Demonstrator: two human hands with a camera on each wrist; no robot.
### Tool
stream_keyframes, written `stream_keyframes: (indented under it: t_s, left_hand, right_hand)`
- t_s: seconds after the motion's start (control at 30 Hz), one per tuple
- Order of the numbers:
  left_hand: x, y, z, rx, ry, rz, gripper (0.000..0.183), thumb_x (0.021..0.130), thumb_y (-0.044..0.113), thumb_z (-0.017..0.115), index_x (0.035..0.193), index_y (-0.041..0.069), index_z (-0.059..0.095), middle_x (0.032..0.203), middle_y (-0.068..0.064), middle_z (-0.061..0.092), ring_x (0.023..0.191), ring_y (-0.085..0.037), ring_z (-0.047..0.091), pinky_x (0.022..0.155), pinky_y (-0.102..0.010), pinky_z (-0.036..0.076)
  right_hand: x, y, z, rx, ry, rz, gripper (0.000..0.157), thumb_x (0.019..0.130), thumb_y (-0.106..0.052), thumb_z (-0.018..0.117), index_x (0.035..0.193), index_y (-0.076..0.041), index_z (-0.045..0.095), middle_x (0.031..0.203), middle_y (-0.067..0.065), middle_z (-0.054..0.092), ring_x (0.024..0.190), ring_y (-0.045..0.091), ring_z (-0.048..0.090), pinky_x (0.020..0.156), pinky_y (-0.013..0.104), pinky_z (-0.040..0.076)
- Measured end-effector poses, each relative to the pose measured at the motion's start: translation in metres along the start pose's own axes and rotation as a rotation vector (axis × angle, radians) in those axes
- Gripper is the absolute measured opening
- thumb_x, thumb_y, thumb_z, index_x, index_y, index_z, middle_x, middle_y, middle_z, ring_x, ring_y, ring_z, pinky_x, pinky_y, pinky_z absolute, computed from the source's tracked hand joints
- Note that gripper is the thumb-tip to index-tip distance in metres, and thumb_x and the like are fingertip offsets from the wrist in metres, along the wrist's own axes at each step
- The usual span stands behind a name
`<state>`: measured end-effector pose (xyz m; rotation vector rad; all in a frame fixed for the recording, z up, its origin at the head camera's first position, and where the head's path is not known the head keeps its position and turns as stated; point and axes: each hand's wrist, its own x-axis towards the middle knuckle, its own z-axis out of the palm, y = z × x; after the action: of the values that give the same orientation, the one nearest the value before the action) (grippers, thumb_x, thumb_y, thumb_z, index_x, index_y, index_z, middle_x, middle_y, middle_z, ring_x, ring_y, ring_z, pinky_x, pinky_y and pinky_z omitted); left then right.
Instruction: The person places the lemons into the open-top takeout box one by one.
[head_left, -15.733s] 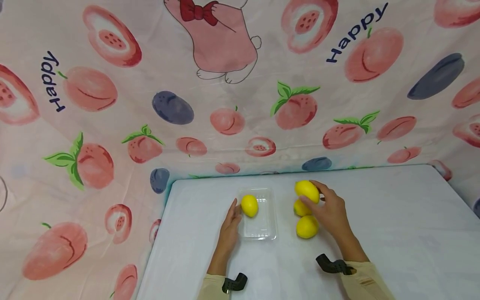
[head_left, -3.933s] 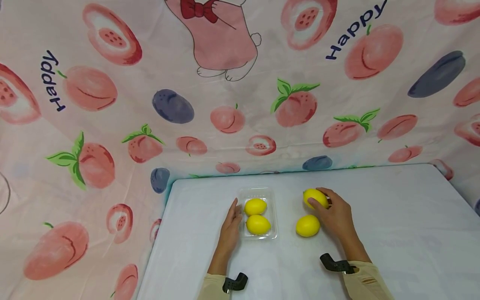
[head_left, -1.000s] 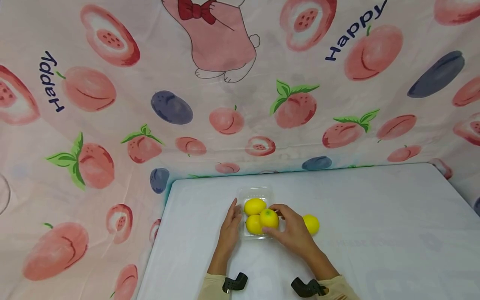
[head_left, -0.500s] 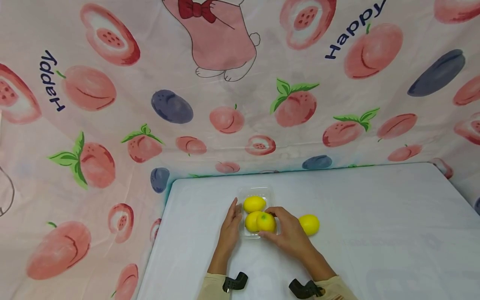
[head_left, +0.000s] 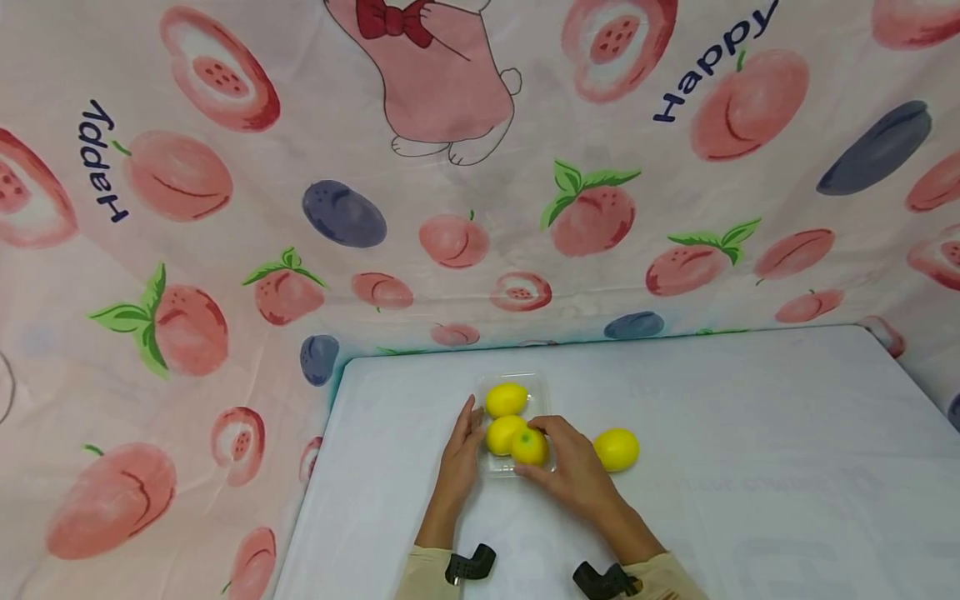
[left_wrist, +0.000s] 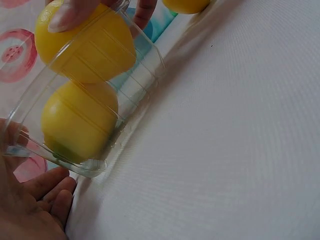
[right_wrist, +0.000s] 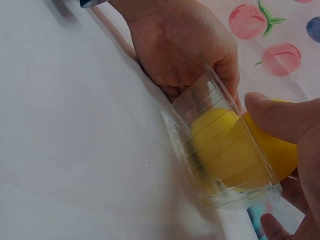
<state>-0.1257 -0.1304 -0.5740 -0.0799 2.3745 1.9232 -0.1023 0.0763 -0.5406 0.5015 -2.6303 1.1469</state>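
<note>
A clear plastic tray [head_left: 517, 469] sits on the white table with two yellow lemons in it, a far lemon [head_left: 506, 400] and a near lemon [head_left: 503, 435]. My right hand [head_left: 576, 467] pinches a third lemon [head_left: 528, 448] between thumb and fingers, partly down inside the tray's near right part. In the right wrist view, the thumb presses on this held lemon [right_wrist: 275, 150] over the rim. My left hand [head_left: 457, 458] rests along the tray's left side with relaxed fingers [left_wrist: 50, 187]. Another lemon [head_left: 617, 450] lies on the table right of the tray, beside my right hand.
The white tabletop [head_left: 750, 467] spreads to the right and toward the front. A fruit-printed cloth [head_left: 450, 192] hangs behind and to the left of the table. Dark wrist cameras [head_left: 471, 565] are strapped at both sleeves.
Earlier one lemon, then two lay in the tray. My right hand has since brought a third from the right and lowered it; the two inside shifted back and left. My left hand stays put.
</note>
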Motion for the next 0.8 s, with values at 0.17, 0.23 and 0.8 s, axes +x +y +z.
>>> stream_keyframes:
  t_s: [0.17, 0.23, 0.8]
  left_hand:
    - [0.0005, 0.0012, 0.0009, 0.008, 0.004, -0.004, 0.053, 0.109, 0.027, 0.042, 0.16, 0.038, 0.031, 0.161, -0.006, 0.043, 0.152, -0.031, 0.035, 0.125, -0.056, 0.024]
    - [0.0003, 0.0023, 0.0012, 0.013, 0.004, -0.008, 0.053, 0.11, 0.028, 0.041, 0.16, 0.038, 0.03, 0.161, -0.005, 0.043, 0.152, -0.03, 0.035, 0.125, -0.057, 0.024]
    - [-0.001, 0.0042, 0.0012, 0.008, 0.005, -0.013, 0.053, 0.109, 0.029, 0.041, 0.16, 0.04, 0.03, 0.16, -0.002, 0.044, 0.153, -0.027, 0.034, 0.126, -0.055, 0.023]
  right_hand:
    - [0.0008, -0.0001, -0.0005, -0.002, -0.011, 0.03, 0.063, 0.075, -0.034, 0.092, 0.126, -0.011, 0.061, 0.12, 0.003, 0.069, 0.111, 0.021, 0.067, 0.1, 0.043, 0.056]
    - [0.0013, 0.0002, -0.0007, 0.001, -0.009, 0.029, 0.062, 0.076, -0.034, 0.091, 0.126, -0.011, 0.061, 0.12, 0.003, 0.069, 0.112, 0.021, 0.067, 0.1, 0.043, 0.056]
    - [0.0011, 0.0044, -0.0006, -0.027, 0.026, -0.04, 0.049, 0.083, -0.039, 0.084, 0.123, -0.014, 0.069, 0.123, 0.001, 0.069, 0.119, 0.022, 0.061, 0.103, 0.047, 0.052]
